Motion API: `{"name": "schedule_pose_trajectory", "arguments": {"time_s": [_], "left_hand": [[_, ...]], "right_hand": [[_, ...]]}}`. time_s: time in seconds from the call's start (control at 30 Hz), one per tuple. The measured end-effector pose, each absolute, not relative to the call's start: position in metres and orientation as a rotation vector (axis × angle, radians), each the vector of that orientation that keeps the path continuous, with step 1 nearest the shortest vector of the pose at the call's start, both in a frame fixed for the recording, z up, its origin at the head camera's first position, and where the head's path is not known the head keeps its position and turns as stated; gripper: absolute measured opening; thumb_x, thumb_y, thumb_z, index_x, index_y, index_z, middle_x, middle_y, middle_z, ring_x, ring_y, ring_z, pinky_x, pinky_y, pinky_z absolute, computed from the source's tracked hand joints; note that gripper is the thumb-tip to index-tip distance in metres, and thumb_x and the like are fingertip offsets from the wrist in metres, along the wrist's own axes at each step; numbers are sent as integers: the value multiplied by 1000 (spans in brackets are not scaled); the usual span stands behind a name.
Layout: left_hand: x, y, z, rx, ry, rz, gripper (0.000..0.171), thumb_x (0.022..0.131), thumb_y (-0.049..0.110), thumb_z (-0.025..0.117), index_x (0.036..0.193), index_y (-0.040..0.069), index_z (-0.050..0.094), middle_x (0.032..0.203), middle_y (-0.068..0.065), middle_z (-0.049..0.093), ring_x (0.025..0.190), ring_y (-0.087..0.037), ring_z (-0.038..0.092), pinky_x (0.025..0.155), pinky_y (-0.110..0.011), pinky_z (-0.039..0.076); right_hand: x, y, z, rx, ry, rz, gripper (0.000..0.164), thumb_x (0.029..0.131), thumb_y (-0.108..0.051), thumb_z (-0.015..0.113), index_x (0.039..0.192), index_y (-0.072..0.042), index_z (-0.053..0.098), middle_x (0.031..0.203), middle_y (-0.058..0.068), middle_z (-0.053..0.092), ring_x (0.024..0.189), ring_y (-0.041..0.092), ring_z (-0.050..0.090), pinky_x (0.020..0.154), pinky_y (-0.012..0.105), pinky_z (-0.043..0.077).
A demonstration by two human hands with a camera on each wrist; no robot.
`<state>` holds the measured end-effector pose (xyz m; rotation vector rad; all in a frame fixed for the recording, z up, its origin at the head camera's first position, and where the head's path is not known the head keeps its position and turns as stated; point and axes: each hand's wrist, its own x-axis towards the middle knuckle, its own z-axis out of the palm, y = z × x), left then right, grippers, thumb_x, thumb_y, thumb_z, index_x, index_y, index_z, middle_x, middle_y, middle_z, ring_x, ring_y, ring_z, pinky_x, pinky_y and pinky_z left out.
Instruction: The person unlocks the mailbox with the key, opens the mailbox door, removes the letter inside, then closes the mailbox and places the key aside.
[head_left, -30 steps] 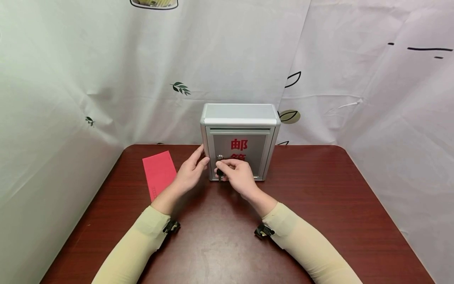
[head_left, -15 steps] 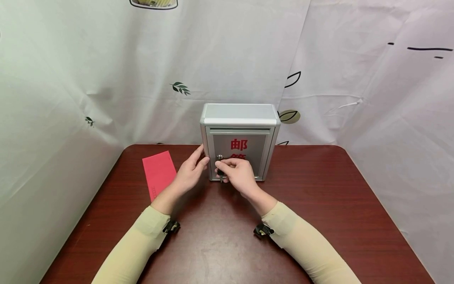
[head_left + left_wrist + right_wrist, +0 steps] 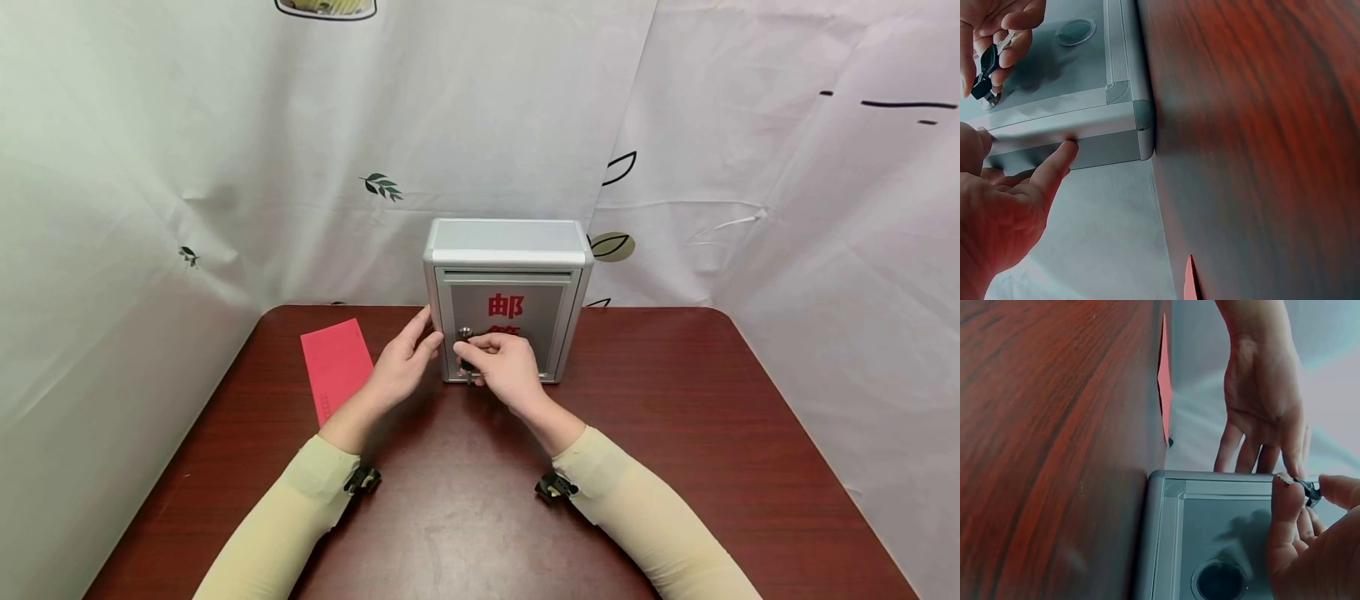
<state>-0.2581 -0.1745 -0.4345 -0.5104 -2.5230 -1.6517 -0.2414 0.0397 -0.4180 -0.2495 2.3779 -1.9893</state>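
A silver metal mailbox [image 3: 508, 237] with red characters stands upright at the back of the table. My left hand [image 3: 399, 368] rests against its left side, the fingers extended along that side and the thumb at the front edge. At the door lock [image 3: 465, 332], my right hand [image 3: 510, 371] pinches a black-headed key [image 3: 986, 62] between thumb and fingers. In the left wrist view the key's black head sits at the lock, and a second, metal key [image 3: 1006, 41] hangs by the fingers. The mailbox door is closed. Part of the lettering is hidden behind the right hand.
A red envelope [image 3: 336, 362] lies flat on the brown wooden table [image 3: 675, 400], left of the mailbox and partly under the left forearm. White patterned cloth [image 3: 487, 108] hangs behind and on both sides. A round window [image 3: 1221, 580] is in the mailbox's door.
The right hand's fingertips have shifted slightly at the lock, and the hanging key below them has swung a little to the right. The left hand, mailbox and envelope have stayed put.
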Motion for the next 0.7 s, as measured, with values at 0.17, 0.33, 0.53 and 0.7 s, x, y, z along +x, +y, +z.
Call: {"name": "schedule_pose_trajectory", "arguments": {"time_s": [0.17,0.33,0.53,0.7], "left_hand": [[-257,-175,-435,-497,-2532,-1642,65,119,27,58,177,13,33,178,-12,37,140,-38,64,110,-51,59],[-257,-175,-435,-477,-2536,-1645,65,119,27,58,176,10,32,179,-15,35,133,-40,70,110,-53,58],[-258,-174,-436,-471,-2538,-1649,66,119,27,58,177,12,32,179,-13,36,136,-38,68,110,-50,58],[-260,-174,-437,-469,-2539,-1648,65,119,28,58,177,15,33,179,-11,37,138,-37,66,110,-50,59]], "right_hand": [[-240,39,-417,-264,2531,-1897,34,101,-33,86,114,-3,84,91,4,83,73,17,79,67,34,67],[-240,37,-418,-300,2697,-1806,32,99,-35,86,109,-5,85,89,3,82,68,15,74,65,32,63],[-237,37,-418,-356,2858,-1719,29,99,-35,86,107,-8,85,91,2,80,82,16,74,75,37,62],[-234,36,-416,-393,2919,-1676,28,99,-35,86,107,-8,84,93,3,81,85,17,77,77,41,65]]}}
